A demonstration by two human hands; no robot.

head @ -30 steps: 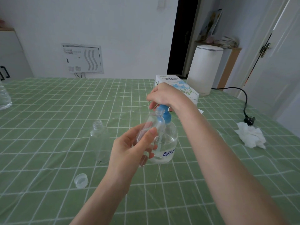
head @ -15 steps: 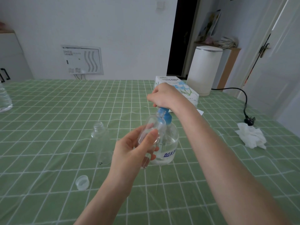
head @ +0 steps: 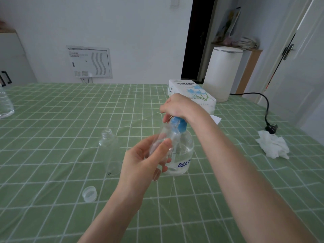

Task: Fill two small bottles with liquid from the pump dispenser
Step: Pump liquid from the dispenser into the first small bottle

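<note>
Pump dispenser [head: 182,155], a clear round bottle with a blue collar and pump head, stands on the green checked tablecloth [head: 61,120] near the middle of the table, still holding clear liquid in its lower part. The right hand [head: 178,107] lies over the pump head, fingers curled down around it, seemingly pressing. The left hand [head: 145,160] has its thumb and fingers closed round a small clear bottle [head: 163,142], tilted so that its open mouth sits right at the blue spout. How much liquid is in this bottle cannot be told; glass and fluid are both transparent.

A second small bottle [head: 110,151] stands upright and uncapped just to the left of the dispenser, apart from both hands, and looks empty. A loose cap [head: 89,193] lies on the cloth nearer the person. A tissue box [head: 189,92] and a crumpled tissue [head: 272,146] sit farther off.

By this showing the task is in its first half: one bottle is being filled, the other is not yet started, and capping, if wanted, remains.
</note>
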